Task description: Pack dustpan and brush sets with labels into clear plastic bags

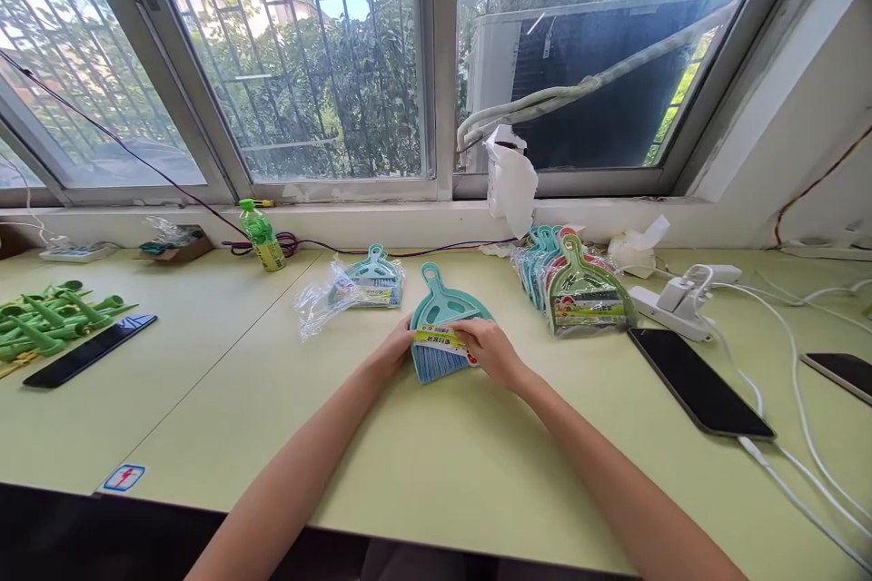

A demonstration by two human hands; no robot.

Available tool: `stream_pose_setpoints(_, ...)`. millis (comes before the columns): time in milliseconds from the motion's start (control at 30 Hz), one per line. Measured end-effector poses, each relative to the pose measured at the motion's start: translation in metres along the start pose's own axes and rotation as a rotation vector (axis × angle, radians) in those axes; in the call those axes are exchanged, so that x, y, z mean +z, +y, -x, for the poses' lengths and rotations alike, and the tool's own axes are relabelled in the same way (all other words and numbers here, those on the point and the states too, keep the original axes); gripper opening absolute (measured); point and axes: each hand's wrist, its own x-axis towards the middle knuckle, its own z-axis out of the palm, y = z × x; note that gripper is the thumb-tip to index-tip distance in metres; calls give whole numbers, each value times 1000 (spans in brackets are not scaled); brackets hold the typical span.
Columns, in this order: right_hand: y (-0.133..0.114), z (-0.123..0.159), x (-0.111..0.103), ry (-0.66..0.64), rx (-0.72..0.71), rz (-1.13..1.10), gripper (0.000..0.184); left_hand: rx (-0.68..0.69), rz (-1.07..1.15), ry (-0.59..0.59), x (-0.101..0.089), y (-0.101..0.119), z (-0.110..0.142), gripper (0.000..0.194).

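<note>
A teal dustpan (pixel 446 295) with a blue-bristled hand brush (pixel 436 365) lying in it is before me, handle pointing away. My left hand (pixel 397 343) grips its left edge, fingers partly hidden behind it. Across the brush lies a yellow-green printed label (pixel 436 338), and my right hand (pixel 493 350) is closed on its right end, fingertips on the print. Just beyond, to the left, a similar teal dustpan set (pixel 374 277) lies with a crumpled clear bag (pixel 323 300). At right a row of bagged dustpan sets (pixel 579 277) leans together, a green one in front.
To the right are a phone (pixel 698 381), a white power strip (pixel 671 313) and loose white cables. A green bottle (pixel 262 241) stands near the windowsill. Farther left lie green plastic pieces (pixel 51 322) beside another phone (pixel 92 351). A white bag (pixel 510 182) hangs by the window.
</note>
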Motion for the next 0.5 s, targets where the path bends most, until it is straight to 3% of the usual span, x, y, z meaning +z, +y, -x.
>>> stream_pose_setpoints(167, -3, 3, 1, -16, -18, 173, 29, -26, -29, 7, 2, 2, 2, 52)
stream_pose_setpoints(500, -6, 4, 1, 55, -88, 306, 21, 17, -62, -104, -1, 0, 1, 63)
